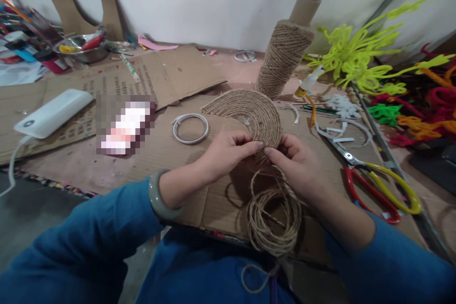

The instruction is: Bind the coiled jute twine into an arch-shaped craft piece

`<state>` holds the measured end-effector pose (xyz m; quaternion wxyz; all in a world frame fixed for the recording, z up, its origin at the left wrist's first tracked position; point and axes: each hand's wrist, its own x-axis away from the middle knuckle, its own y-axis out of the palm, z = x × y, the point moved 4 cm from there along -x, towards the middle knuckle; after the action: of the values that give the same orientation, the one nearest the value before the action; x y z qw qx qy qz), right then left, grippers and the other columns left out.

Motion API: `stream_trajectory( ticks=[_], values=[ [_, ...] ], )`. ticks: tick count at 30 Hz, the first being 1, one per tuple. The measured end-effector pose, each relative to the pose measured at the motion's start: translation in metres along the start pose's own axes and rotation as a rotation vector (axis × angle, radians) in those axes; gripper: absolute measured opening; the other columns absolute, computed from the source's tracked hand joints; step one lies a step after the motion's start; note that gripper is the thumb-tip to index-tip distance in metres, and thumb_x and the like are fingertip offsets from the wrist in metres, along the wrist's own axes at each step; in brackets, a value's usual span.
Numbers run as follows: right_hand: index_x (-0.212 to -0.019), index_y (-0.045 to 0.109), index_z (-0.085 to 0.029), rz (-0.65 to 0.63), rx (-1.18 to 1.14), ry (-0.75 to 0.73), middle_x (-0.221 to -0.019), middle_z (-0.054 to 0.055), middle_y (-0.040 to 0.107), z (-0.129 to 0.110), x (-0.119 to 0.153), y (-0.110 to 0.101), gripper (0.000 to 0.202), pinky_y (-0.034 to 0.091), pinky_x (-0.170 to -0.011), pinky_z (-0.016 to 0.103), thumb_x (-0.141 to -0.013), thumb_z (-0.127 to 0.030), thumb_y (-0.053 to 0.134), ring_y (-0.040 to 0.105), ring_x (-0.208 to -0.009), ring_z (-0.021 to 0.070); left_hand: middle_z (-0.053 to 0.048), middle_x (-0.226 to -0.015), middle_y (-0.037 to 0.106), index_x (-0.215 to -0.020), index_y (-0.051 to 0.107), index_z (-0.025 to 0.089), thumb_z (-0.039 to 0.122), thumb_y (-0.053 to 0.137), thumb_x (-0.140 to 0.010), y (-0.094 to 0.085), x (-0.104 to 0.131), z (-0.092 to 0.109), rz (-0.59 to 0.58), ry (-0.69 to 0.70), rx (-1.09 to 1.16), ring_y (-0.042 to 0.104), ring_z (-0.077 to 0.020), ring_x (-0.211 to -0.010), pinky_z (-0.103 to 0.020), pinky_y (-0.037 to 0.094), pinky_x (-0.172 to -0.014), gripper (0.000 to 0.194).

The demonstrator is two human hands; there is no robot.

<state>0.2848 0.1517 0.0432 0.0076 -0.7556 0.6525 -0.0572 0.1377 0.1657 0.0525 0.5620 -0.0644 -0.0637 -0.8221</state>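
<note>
A curved piece covered in rows of twine (265, 111) is held up over the cardboard, its pointed end to the left. My left hand (237, 149) pinches its lower edge from the left. From the right, my right hand (294, 156) grips the same edge, the two thumbs almost meeting. Below the hands hangs a loose coil of twine (274, 221), one strand running up toward the fingers. Behind the piece stands a large twine spool (285, 54) on a cardboard tube. The undersides of the fingers are hidden.
A roll of white tape (190, 128) lies left of the hands. Scissors (374, 180) with red and yellow handles rest at the right, near a small glue bottle (308, 80). Farther left are a blurred-out phone (126, 126) and a white power bank (53, 111). Yellow pipe-cleaner flowers (356, 57) stand at the back right.
</note>
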Motion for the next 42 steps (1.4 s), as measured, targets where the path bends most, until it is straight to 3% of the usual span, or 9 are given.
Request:
stream_trajectory(
  ticks=[4, 8, 14, 19, 25, 33, 42],
  values=[
    [-0.091, 0.06, -0.021, 0.019, -0.049, 0.011, -0.087, 0.003, 0.07, 0.003, -0.006, -0.009, 0.024, 0.054, -0.068, 0.032, -0.074, -0.035, 0.07, 0.065, -0.076, 0.0169, -0.004, -0.084, 0.07, -0.088, 0.069, 0.014, 0.036, 0.074, -0.072, 0.0, -0.003, 0.001, -0.068, 0.009, 0.184, 0.063, -0.0151, -0.083, -0.027, 0.046, -0.079, 0.028],
    [-0.088, 0.062, -0.02, 0.055, -0.119, 0.013, -0.073, -0.001, 0.065, 0.004, -0.013, -0.023, 0.021, 0.049, -0.059, 0.025, -0.076, -0.035, 0.07, 0.058, -0.063, 0.0112, -0.004, -0.089, 0.07, -0.106, 0.063, 0.016, 0.031, 0.078, -0.07, -0.015, -0.008, 0.002, 0.114, 0.014, 0.301, 0.064, -0.0131, -0.084, -0.025, 0.046, -0.076, 0.042],
    [-0.085, 0.062, -0.02, 0.06, -0.153, 0.003, -0.075, -0.001, 0.063, 0.004, -0.016, -0.029, 0.021, 0.047, -0.058, 0.024, -0.074, -0.035, 0.072, 0.055, -0.062, 0.0101, 0.002, -0.08, 0.065, -0.092, 0.062, 0.017, 0.031, 0.077, -0.072, -0.031, -0.015, 0.003, 0.178, 0.09, 0.416, 0.063, -0.0085, -0.075, -0.022, 0.047, -0.071, 0.03],
    [-0.089, 0.062, -0.02, -0.024, -0.134, 0.007, -0.078, 0.0, 0.065, 0.003, -0.013, -0.022, 0.022, 0.049, -0.06, 0.025, -0.076, -0.036, 0.07, 0.059, -0.067, 0.0124, 0.002, -0.076, 0.067, -0.081, 0.065, 0.016, 0.034, 0.078, -0.071, -0.033, -0.017, 0.001, 0.204, 0.143, 0.41, 0.063, -0.0082, -0.071, -0.023, 0.047, -0.071, 0.025],
    [-0.085, 0.061, -0.02, -0.035, -0.12, 0.018, -0.076, 0.0, 0.065, 0.001, -0.011, -0.018, 0.023, 0.049, -0.059, 0.025, -0.072, -0.036, 0.072, 0.059, -0.065, 0.0122, 0.002, -0.065, 0.065, -0.071, 0.064, 0.015, 0.032, 0.078, -0.069, -0.034, -0.016, 0.002, 0.296, 0.141, 0.416, 0.06, -0.0083, -0.062, -0.024, 0.047, -0.069, 0.022],
    [-0.084, 0.062, -0.02, 0.037, -0.104, -0.013, -0.072, -0.001, 0.062, 0.002, -0.013, -0.025, 0.018, 0.046, -0.056, 0.024, -0.074, -0.032, 0.07, 0.055, -0.062, 0.0111, -0.001, -0.073, 0.069, -0.081, 0.066, 0.015, 0.041, 0.076, -0.072, -0.036, -0.016, 0.003, 0.243, 0.109, 0.449, 0.064, -0.0107, -0.069, -0.025, 0.049, -0.071, 0.029],
    [-0.081, 0.061, -0.02, -0.004, -0.086, -0.003, -0.07, -0.002, 0.06, 0.001, -0.012, -0.023, 0.019, 0.045, -0.058, 0.025, -0.074, -0.035, 0.071, 0.054, -0.062, 0.0114, 0.0, -0.066, 0.068, -0.073, 0.064, 0.015, 0.026, 0.074, -0.071, -0.043, -0.019, 0.007, 0.336, 0.126, 0.449, 0.064, -0.0102, -0.063, -0.026, 0.051, -0.07, 0.015]
  ],
)
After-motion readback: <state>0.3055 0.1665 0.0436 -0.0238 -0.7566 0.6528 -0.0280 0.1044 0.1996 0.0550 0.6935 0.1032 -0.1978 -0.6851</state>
